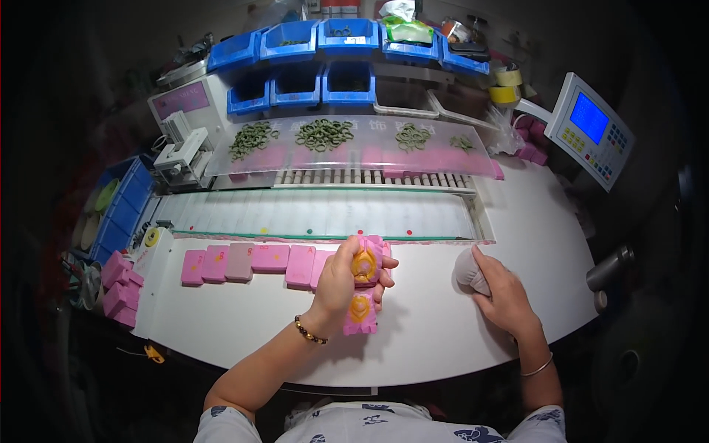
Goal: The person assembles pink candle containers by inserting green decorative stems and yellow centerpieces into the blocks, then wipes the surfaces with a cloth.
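Note:
Two pink rubbery pieces with orange ring markings are at the middle: my left hand [346,277] has its fingers curled round the upper pink piece [366,258]. The lower pink piece [360,314] hangs or lies just below that hand; whether the two are joined, I cannot tell. My right hand [504,295] grips a round, pale grey cloth pouch [470,272] at the right of the white table [421,332]. Left of my left hand runs a row of pink blocks [238,262] with orange marks, its right end partly covered by that hand.
Beyond the blocks lies a flat conveyor strip [310,214]. Above it a clear shelf [369,159] bears piles of small green rings [325,134]. Blue bins [351,35] hang at the back. A control panel [591,131] stands right; stacked pink blocks [120,292] sit left.

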A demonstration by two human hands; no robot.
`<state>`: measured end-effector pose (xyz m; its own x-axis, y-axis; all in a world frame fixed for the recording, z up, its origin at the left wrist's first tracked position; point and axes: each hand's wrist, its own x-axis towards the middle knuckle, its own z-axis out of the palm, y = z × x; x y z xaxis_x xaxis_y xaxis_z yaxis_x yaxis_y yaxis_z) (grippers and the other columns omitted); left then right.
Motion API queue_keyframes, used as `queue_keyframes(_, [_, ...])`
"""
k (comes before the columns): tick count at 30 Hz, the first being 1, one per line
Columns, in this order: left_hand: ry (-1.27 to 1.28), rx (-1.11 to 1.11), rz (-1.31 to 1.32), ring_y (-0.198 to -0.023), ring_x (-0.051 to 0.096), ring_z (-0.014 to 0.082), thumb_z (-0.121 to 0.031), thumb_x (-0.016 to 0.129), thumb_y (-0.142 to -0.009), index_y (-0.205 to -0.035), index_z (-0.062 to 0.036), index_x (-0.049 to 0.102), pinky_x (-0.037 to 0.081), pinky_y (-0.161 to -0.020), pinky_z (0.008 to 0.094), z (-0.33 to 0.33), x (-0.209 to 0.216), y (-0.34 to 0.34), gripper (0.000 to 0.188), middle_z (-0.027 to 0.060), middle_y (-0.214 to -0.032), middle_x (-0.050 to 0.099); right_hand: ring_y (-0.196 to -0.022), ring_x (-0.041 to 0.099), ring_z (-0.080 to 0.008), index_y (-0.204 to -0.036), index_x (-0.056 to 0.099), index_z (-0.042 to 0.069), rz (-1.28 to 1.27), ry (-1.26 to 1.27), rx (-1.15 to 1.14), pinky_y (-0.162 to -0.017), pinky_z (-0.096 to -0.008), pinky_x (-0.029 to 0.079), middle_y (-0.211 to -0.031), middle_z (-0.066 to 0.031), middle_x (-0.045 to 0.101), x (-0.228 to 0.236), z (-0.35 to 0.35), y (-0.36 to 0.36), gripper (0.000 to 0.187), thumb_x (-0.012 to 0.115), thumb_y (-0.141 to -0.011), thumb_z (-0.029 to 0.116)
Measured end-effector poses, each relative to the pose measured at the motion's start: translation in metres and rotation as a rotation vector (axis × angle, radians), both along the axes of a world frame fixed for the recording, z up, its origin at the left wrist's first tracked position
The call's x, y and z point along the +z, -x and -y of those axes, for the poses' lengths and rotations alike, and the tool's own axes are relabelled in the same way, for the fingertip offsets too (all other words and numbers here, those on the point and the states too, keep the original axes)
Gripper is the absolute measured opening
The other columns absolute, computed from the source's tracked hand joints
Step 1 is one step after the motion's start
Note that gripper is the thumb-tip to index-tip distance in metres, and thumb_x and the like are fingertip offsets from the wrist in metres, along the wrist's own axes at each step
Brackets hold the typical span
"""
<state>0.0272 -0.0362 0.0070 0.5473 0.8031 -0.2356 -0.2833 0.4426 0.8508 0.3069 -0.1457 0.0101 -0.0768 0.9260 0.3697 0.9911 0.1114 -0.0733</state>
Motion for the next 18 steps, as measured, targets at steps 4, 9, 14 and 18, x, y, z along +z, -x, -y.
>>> queue_keyframes(4, [-0.003, -0.006, 0.034, -0.057, 0.057, 0.0131, -0.047, 0.026, -0.101, -0.115, 0.0092, 0.057, 0.053, -0.050, 0.0304, 0.004, -0.002, -0.010, 0.066, 0.0111, -0.079, 0.064, -0.109, 0.059, -0.0369, -0.138, 0.053, 0.010, -0.102, 0.134, 0.111, -0.093, -0.0427, 0.049, -0.133, -0.0182, 0.055, 0.008, 0.001, -0.004, 0.068, 0.071, -0.074, -0.003])
queue_keyframes(9, [0.055, 0.011, 0.026, -0.062, 0.059, 0.0135, -0.046, 0.028, -0.101, -0.118, 0.0074, 0.057, 0.055, -0.051, 0.0317, 0.007, -0.018, -0.008, 0.063, 0.0108, -0.085, 0.065, -0.110, 0.061, -0.0371, -0.139, 0.052, 0.007, -0.114, -0.461, 0.165, -0.090, -0.0440, 0.053, -0.132, -0.0208, 0.057, 0.064, -0.001, 0.038, 0.070, 0.066, -0.073, -0.011])
queue_keyframes(14, [0.018, 0.116, 0.022, -0.071, 0.064, 0.0163, -0.041, 0.031, -0.103, -0.119, 0.0024, 0.059, 0.058, -0.060, 0.0327, 0.013, -0.017, -0.017, 0.054, 0.0099, -0.092, 0.066, -0.079, 0.065, -0.0234, -0.133, 0.060, 0.014, 0.056, -0.107, 0.478, -0.068, -0.0339, 0.053, -0.138, -0.0192, 0.055, 0.046, -0.005, 0.110, 0.057, 0.059, -0.077, 0.003])
queue_keyframes(18, [-0.029, 0.099, -0.015, -0.088, 0.068, 0.0189, -0.038, 0.032, -0.104, -0.114, -0.0001, 0.062, 0.056, -0.079, 0.0311, 0.018, -0.025, -0.008, 0.049, 0.0103, -0.102, 0.068, -0.074, 0.063, -0.0249, -0.135, 0.058, 0.014, -0.032, 0.025, 0.554, -0.069, -0.0339, 0.054, -0.136, -0.0208, 0.056, 0.045, -0.016, 0.094, 0.066, 0.063, -0.071, 0.000])
